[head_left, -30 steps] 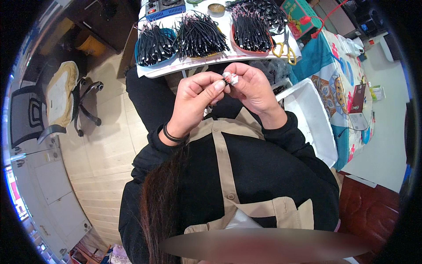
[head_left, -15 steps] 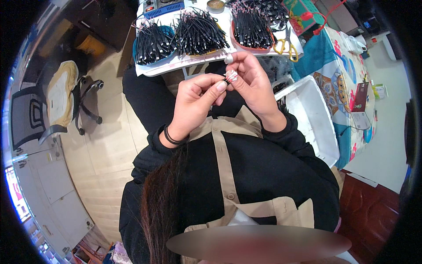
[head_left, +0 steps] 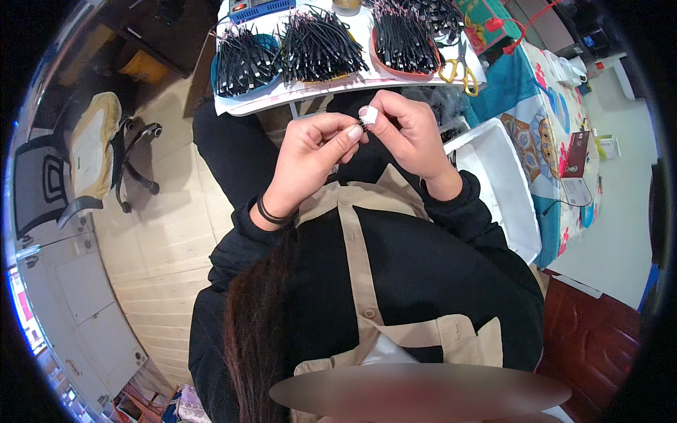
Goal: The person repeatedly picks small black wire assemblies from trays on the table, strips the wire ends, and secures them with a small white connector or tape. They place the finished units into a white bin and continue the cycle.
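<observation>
Before three tubs, two hands, perhaps one cable

The right hand's index finger, raised clear of the thumb half a second earlier, had come back down against the white-covered thumb tip, the red-and-white strands there had passed from sight, and the round tin had slipped partly beyond the view's top edge.

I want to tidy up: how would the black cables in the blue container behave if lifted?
The black cables look thin and partly curved, so they would probably flex readily. They overlap at mixed angles, so they might snag one another. Some rise above the blue container, so those could spill.
</observation>
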Tool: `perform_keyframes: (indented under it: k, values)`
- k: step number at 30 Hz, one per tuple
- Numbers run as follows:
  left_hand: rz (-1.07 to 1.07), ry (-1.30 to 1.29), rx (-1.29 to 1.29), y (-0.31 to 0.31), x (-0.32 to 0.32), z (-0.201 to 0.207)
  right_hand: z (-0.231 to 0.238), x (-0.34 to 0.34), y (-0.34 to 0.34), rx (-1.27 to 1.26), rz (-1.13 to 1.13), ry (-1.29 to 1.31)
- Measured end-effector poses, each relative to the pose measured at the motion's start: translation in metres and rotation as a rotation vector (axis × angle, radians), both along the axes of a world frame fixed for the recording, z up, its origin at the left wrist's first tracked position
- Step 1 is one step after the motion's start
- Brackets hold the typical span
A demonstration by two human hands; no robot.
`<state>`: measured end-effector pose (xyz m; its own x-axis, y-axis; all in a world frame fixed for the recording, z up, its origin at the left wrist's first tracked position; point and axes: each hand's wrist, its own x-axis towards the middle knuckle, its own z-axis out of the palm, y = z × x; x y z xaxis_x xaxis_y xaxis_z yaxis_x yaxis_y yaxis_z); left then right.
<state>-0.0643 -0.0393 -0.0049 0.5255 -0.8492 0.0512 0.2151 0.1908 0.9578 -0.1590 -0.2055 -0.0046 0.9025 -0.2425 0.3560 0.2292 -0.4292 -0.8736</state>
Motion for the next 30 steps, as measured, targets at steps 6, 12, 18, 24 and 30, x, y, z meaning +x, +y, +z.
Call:
perform_keyframes:
  k: [6,12,18,24,30]
  values:
    - [-0.013,0.095,0.01,0.017,0.009,0.002,0.009,-0.003,-0.031,0.195,-0.133,-0.05]
    - [-0.098,0.186,0.024,0.016,0.012,0.002,0.015,-0.004,-0.021,-0.427,0.102,-0.176]
    - [-0.184,0.225,0.031,0.013,0.015,0.007,0.024,0.008,-0.02,-0.465,0.199,-0.358]
    - [0.338,-1.049,-0.057,0.0,0.002,0.003,0.0,-0.002,-0.008,-0.058,0.137,-0.1]
    - [0.325,-1.228,0.049,0.001,-0.001,-0.005,-0.014,-0.011,-0.003,0.622,0.191,0.245]
